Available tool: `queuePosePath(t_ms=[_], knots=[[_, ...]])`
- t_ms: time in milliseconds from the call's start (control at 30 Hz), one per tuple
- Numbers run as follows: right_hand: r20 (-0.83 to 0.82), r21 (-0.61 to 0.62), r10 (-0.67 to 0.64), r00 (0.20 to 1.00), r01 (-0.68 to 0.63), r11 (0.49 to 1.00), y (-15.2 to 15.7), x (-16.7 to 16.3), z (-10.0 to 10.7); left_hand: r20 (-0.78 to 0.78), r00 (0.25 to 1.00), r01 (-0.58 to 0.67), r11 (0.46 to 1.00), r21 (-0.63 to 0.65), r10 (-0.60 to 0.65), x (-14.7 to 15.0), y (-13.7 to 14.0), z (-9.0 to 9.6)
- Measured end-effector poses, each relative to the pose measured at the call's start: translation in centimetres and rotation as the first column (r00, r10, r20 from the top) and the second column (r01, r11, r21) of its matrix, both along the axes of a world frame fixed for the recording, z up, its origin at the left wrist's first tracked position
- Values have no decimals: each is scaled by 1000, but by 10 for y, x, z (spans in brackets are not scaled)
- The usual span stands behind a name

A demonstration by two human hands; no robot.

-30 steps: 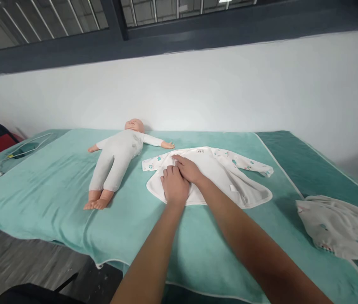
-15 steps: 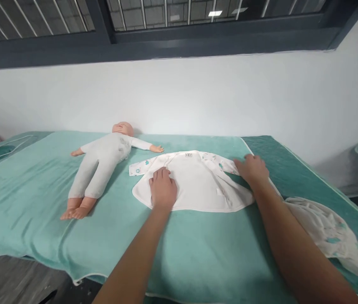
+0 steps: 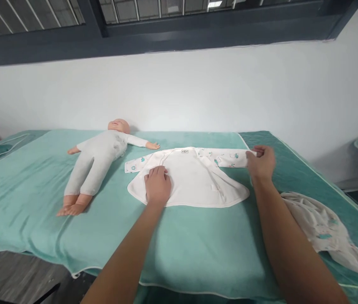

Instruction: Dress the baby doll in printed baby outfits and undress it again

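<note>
Here, the left hand (image 3: 158, 185) rests loose-fingered on the white shirt (image 3: 191, 181); the right hand (image 3: 262, 162) pinches its printed sleeve (image 3: 231, 158); beside the shirt lies a doll (image 3: 103, 153).

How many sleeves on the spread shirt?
2: the left sleeve lies on the doll's side; the right sleeve stretches to the right hand, which partly covers its cuff.

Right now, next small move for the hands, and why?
I'd probably let the right hand release the sleeve: it lies nearly straight, and the white shirt is spread mostly flat under the left hand, with only slight creases showing.
</note>
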State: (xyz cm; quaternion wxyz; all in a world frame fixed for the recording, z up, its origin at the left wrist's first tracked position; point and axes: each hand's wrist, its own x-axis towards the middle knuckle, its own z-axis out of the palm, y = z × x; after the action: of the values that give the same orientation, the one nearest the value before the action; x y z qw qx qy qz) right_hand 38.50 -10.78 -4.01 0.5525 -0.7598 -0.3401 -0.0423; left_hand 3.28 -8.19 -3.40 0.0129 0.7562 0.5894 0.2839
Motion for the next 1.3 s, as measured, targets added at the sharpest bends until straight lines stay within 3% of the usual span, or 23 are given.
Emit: queuePosePath(t_ms=[67,133,233,333,433,633,900,1000,1067,1167,1233,1300], knots=[[55,58,-41,998,37,998,1,2,-2,-1,1000,6,1000,0,-6,0,0,0],[118,21,-65,991,63,998,2,3,-5,1,1000,10,1000,3,-10,-1,0,-1],[132,-123,-77,988,94,988,3,2,-11,0,1000,10,1000,9,-10,-1,0,-1],[28,-267,-104,994,108,958,3,2,-17,-3,1000,13,1000,13,-13,-1,0,-1],[-9,-319,-95,995,87,944,3,2,-20,-5,1000,18,1000,8,-17,-1,0,-1],[27,-244,-26,999,32,969,5,4,-19,-9,1000,24,1000,-5,-24,-2,1,1],[126,-174,-57,990,79,982,1,-2,-16,-14,1000,24,1000,-20,-24,-2,0,1],[285,-160,133,949,-90,983,2,-22,-9,-11,1000,24,999,-25,-24,-1,0,1],[301,-238,372,878,-308,921,5,-39,-6,-14,1000,22,999,-27,-23,-1,0,2],[228,-463,655,720,-512,723,10,-58,-9,-20,1000,19,999,-26,-19,-1,0,2],[219,-600,699,680,-471,646,12,-60,-14,-20,1000,17,1000,-19,-18,-1,0,2],[241,-669,654,717,-365,647,12,-53,-19,-20,1000,18,1000,-13,-18,0,0,2]])
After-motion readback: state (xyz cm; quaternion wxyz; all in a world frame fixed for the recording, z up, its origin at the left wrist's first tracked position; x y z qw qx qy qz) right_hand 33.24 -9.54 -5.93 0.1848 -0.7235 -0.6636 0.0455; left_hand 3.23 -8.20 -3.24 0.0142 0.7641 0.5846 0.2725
